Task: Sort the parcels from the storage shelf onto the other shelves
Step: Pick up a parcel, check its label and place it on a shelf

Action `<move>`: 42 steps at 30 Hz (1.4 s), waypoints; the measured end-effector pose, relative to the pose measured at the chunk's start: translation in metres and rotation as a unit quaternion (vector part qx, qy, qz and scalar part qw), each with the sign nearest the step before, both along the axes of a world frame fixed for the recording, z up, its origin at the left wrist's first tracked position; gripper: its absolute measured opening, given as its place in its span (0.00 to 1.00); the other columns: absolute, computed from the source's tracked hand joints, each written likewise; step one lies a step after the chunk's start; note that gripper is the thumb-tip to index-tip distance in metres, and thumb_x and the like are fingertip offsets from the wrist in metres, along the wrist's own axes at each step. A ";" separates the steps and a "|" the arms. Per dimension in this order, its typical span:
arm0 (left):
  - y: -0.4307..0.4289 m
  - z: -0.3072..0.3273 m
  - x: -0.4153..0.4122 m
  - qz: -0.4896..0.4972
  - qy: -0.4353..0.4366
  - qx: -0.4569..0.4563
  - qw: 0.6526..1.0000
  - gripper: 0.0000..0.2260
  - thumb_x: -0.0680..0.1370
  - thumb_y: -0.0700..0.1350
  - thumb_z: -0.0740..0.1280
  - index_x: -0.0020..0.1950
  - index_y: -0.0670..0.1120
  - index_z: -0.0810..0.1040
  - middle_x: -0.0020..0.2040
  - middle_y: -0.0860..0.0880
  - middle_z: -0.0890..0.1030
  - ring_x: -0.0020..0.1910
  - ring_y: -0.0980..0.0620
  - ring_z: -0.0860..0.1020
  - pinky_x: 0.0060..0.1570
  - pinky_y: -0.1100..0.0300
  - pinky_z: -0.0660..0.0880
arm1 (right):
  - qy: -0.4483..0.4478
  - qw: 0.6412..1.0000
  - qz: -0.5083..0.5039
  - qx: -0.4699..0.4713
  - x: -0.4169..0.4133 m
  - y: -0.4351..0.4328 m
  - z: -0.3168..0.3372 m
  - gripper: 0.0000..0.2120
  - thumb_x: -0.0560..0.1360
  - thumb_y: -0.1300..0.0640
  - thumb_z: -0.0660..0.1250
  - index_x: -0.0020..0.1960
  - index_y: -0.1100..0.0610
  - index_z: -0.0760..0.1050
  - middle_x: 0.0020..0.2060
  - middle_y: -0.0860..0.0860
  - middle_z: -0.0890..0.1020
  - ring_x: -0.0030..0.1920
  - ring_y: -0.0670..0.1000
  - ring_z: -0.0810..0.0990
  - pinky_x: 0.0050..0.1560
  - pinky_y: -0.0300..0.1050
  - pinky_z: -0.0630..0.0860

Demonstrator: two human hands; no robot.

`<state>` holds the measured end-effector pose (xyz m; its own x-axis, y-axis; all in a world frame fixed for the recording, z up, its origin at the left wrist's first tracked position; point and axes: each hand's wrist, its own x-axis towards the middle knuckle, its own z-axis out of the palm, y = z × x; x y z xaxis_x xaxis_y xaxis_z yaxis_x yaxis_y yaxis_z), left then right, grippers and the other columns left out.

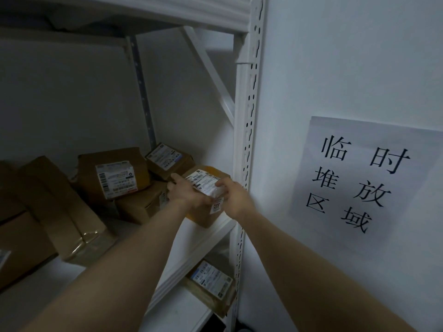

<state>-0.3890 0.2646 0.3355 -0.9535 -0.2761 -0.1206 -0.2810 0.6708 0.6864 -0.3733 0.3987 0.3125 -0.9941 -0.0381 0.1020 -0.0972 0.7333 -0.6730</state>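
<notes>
Head view: both hands are on one labelled parcel (203, 218) at the shelf's (211, 232) front edge. My left hand (185, 195) curls round its 9 o'clock side, my right hand (236, 194) clamps the 3 o'clock side. Other boxes (115, 178) sit at its 9 o'clock, wall sign (359, 183) at 3.
</notes>
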 end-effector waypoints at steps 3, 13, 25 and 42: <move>0.000 -0.001 0.008 0.009 0.014 0.005 1.000 0.59 0.59 0.54 0.81 0.76 0.44 0.44 0.71 0.40 0.56 0.70 0.39 0.62 0.68 0.48 0.67 | 0.011 1.000 0.007 -0.003 0.006 0.002 0.002 0.19 0.76 0.67 0.61 0.63 0.51 0.70 0.64 0.56 0.72 0.61 0.58 0.75 0.59 0.49 0.78; -0.001 -0.002 0.081 -0.054 0.111 0.055 0.991 0.45 0.65 0.49 0.78 0.75 0.61 0.55 0.69 0.42 0.52 0.70 0.39 0.57 0.70 0.53 0.61 | -0.037 0.952 -0.083 -0.291 0.054 0.009 0.015 0.10 0.80 0.57 0.61 0.61 0.54 0.68 0.52 0.49 0.75 0.49 0.49 0.76 0.47 0.40 0.77; 0.016 -0.004 0.188 -0.071 0.128 0.176 0.973 0.29 0.64 0.45 0.79 0.62 0.58 0.75 0.62 0.47 0.59 0.60 0.49 0.68 0.65 0.61 0.68 | -0.137 0.886 -0.121 -0.427 0.147 0.047 0.000 0.32 0.76 0.32 0.55 0.73 0.49 0.62 0.65 0.53 0.73 0.64 0.59 0.71 0.65 0.62 0.67; 0.022 0.017 0.256 0.004 0.019 0.362 0.932 0.20 0.62 0.63 0.69 0.53 0.61 0.75 0.60 0.46 0.75 0.59 0.43 0.73 0.58 0.43 0.74 | -0.085 0.890 -0.088 -0.439 0.214 0.057 0.023 0.19 0.79 0.45 0.60 0.61 0.57 0.74 0.46 0.55 0.84 0.47 0.57 0.83 0.48 0.55 0.82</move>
<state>-0.1325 0.2869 0.3525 -0.9592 -0.1427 -0.2441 -0.2503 0.0266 0.9678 -0.1593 0.4560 0.3360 -0.9808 0.1394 -0.1364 0.1247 -0.0890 -0.9882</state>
